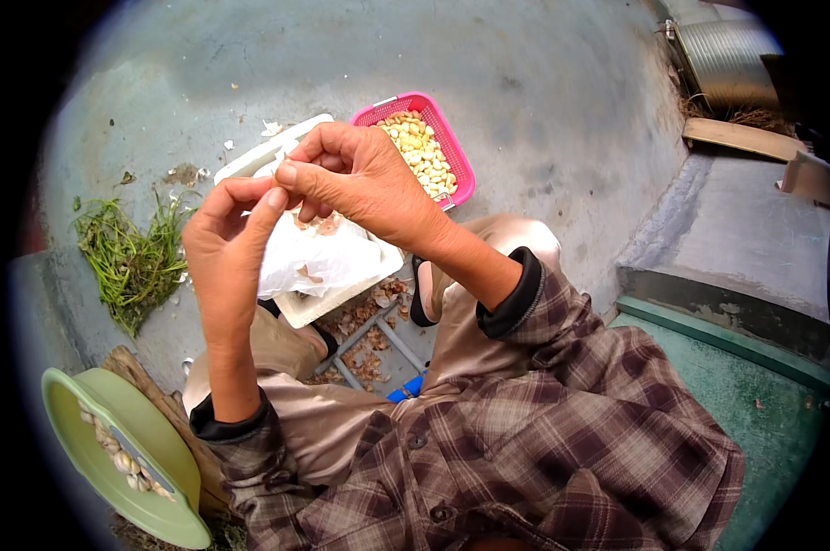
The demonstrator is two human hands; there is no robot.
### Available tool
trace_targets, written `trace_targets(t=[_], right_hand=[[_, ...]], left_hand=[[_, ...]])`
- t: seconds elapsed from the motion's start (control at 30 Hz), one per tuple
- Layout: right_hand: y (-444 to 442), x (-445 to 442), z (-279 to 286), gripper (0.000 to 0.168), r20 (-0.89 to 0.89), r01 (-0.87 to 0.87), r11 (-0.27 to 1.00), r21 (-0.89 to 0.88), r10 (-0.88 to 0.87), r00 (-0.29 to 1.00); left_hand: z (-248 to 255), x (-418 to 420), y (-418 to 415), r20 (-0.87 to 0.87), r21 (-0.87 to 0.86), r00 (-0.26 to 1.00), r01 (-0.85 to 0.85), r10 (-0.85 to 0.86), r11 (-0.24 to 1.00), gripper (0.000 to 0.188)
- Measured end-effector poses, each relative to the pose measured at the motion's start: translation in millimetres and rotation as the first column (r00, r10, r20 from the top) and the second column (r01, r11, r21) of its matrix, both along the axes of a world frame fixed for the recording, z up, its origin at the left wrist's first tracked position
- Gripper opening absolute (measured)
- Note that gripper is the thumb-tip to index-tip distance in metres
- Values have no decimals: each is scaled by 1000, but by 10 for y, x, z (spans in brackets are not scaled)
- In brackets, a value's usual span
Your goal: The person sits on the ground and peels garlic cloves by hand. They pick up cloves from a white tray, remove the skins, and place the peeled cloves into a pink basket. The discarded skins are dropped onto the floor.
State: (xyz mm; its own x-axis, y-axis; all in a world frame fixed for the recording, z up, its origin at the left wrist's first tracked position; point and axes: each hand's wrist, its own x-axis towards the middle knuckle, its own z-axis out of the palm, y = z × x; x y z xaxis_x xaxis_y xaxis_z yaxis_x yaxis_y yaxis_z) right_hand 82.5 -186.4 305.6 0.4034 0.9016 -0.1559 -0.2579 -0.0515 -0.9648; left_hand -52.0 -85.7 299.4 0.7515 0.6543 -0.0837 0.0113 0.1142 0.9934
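Observation:
My left hand (232,231) and my right hand (360,172) meet above a white foam box (309,308), fingertips pinched together. A small pale piece, perhaps a garlic clove or its skin, shows between the fingertips; the fingers hide most of it. White plastic sheeting (332,265) with brown skins on it lies in the box. Behind my right hand, a pink plastic basket (456,148) holds many peeled garlic cloves (422,153). At the lower left, a green plastic basin (181,441) contains unpeeled garlic (122,460).
A heap of green stems (136,265) lies on the concrete floor at left. Brown skins (370,358) are scattered between my feet. Wood (139,375) stands beside the basin. At right are a raised concrete ledge (752,220) and a green surface (738,399).

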Motion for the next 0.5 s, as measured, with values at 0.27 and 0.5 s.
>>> trace_targets(t=[0.27, 0.5], right_hand=[[-7, 89, -45, 25, -141, -120, 993, 19, 122, 982], [37, 46, -45, 27, -284, -64, 998, 27, 69, 956]], left_hand=[[-99, -50, 152, 90, -464, 982, 187, -164, 866, 15], [-96, 3, 113, 251, -525, 966, 190, -62, 829, 18]])
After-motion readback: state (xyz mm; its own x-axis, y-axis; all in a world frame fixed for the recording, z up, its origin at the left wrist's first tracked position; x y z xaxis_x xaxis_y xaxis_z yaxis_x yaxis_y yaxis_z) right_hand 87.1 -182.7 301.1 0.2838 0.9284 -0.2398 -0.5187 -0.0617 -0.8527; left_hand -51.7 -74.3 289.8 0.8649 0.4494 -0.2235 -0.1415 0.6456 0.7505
